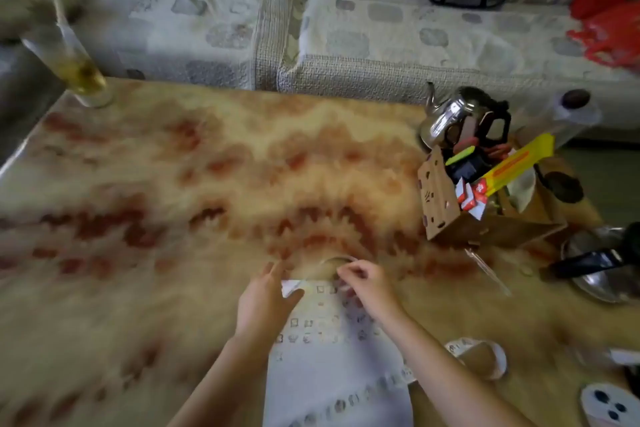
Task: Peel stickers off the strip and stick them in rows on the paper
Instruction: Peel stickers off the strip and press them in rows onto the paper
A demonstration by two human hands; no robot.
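Observation:
A white paper (332, 367) lies on the table in front of me, with several small stickers in rows on its upper half. A sticker strip (374, 386) runs across the paper's lower part and curls into a loop (481, 354) to the right. My left hand (265, 302) rests on the paper's top left corner, fingers spread. My right hand (363, 282) is at the paper's top right, fingertips pinched together, apparently on a thin clear strip (332, 262) that arcs over the top edge. The view is blurred.
A cardboard box (450, 211) full of odds and ends stands at the right, with a steel kettle (450, 118) behind it and a pot lid (602, 263) further right. A glass of drink (74, 69) stands at the far left corner. A sofa (311, 31) lies beyond the table.

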